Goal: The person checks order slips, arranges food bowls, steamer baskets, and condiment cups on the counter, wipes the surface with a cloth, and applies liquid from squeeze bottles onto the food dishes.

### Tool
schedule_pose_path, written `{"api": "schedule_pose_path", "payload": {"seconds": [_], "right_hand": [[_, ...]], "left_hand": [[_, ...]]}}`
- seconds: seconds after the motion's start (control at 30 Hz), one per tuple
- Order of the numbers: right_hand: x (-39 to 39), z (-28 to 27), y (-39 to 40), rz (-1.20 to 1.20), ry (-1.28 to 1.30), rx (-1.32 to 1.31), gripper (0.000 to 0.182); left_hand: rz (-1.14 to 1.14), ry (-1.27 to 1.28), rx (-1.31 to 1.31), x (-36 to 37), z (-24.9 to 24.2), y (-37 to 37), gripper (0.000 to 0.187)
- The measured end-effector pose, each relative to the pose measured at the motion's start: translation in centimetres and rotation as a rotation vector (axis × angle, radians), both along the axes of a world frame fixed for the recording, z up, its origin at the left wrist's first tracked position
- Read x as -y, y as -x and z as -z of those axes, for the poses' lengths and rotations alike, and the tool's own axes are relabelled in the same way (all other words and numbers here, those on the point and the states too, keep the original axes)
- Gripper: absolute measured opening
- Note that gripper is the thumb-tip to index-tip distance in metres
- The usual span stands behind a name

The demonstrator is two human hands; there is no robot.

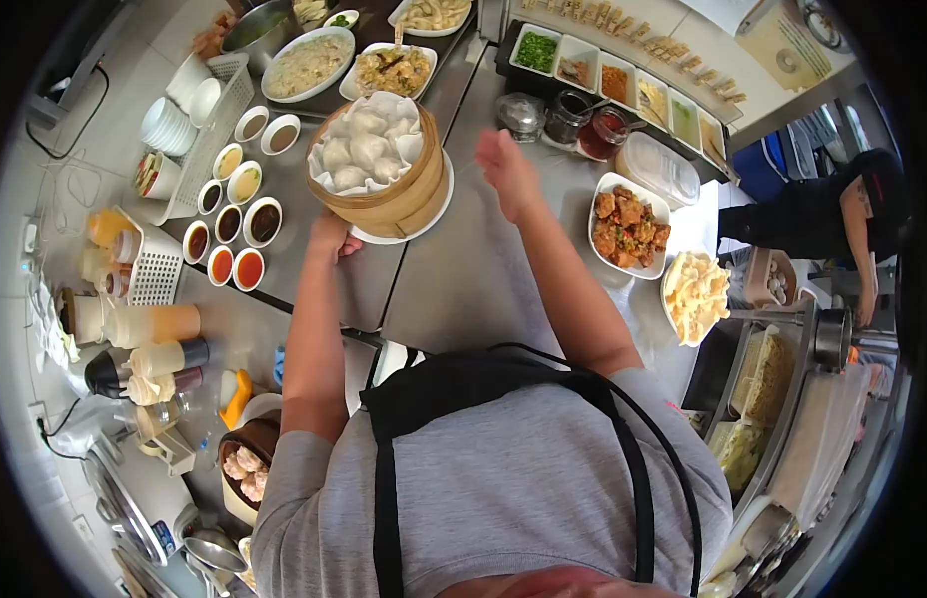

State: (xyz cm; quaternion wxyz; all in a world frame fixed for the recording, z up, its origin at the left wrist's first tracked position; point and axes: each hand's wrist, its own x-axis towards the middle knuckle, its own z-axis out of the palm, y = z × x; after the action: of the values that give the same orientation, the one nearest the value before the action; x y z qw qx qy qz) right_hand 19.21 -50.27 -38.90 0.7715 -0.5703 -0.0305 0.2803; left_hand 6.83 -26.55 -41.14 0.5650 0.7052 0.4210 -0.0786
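Risks tipping bamboo steamer (409, 196) of dumplings (366, 149) off white plate (443, 203) by gripping one edge with left fingers (352, 242), with right fingers (498, 149) open.

Grey short-sleeved shirt (518, 473); black apron (459, 389); black straps (388, 508)

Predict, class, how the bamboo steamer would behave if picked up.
The bamboo steamer looks stiff, given its thick wall. It may feel fairly heavy, being filled with dumplings. If the plate beneath tilts, the steamer could slide, since nothing visible fastens them.
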Motion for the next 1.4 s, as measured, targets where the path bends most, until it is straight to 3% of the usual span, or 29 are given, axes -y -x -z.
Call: {"api": "schedule_pose_path", "payload": {"seconds": [0.1, 0.27, 0.47, 0.63, 0.73, 0.83, 0.9, 0.97, 1.03, 1.2, 1.3, 1.4], "right_hand": [[-1.0, 1.6, 1.9, -0.171, 0.211, 0.034, 0.057], [-3.4, 1.1, 4.8, -0.237, -0.097, 0.312, 0.065], [-4.0, 1.4, 5.4, -0.203, 0.040, 0.424, 0.068], [-1.7, 0.8, 2.4, -0.345, 0.074, 0.186, 0.067], [-2.5, -0.9, 1.0, -0.300, 0.000, 0.129, 0.065], [-4.0, -2.5, 0.8, -0.365, -0.132, 0.070, 0.062], [-5.3, -2.5, 0.9, -0.385, -0.267, 0.035, 0.059], [-7.2, 0.5, 0.1, -0.281, -0.237, 0.019, 0.056], [-7.4, -0.8, 0.6, -0.254, -0.271, 0.014, 0.054], [-7.1, -8.9, 0.1, -0.259, -0.435, 0.092, 0.051], [-5.4, -14.9, 0.7, -0.231, -0.348, 0.263, 0.052], [-3.7, -16.2, 0.3, -0.240, -0.368, 0.361, 0.060]], "left_hand": [[0.020, 0.017, 0.072, -0.2, 0.3, 0.2, 0.028], [0.078, 0.006, 0.141, -0.1, 0.4, 0.5, 0.030], [0.119, 0.041, 0.121, -0.4, -0.2, 0.8, 0.026], [0.166, 0.017, 0.002, -1.2, -1.2, 0.9, 0.026], [-0.280, 0.131, 0.746, -0.8, -0.8, -0.2, 0.035], [-0.532, 0.608, 1.002, 1.7, -1.9, -0.6, 0.047], [-0.502, 0.547, 1.040, 2.1, -0.9, -1.2, 0.052], [-0.556, 0.472, 0.985, 3.3, -2.4, -1.2, 0.051], [-0.558, 0.472, 0.996, 3.4, -3.4, -1.2, 0.050], [-0.348, 0.367, 1.176, 2.7, -9.9, -2.4, 0.047], [-0.282, 0.325, 1.237, 3.6, -15.4, -2.8, 0.043], [-0.268, 0.350, 1.255, 4.5, -16.3, -3.1, 0.042]]}}
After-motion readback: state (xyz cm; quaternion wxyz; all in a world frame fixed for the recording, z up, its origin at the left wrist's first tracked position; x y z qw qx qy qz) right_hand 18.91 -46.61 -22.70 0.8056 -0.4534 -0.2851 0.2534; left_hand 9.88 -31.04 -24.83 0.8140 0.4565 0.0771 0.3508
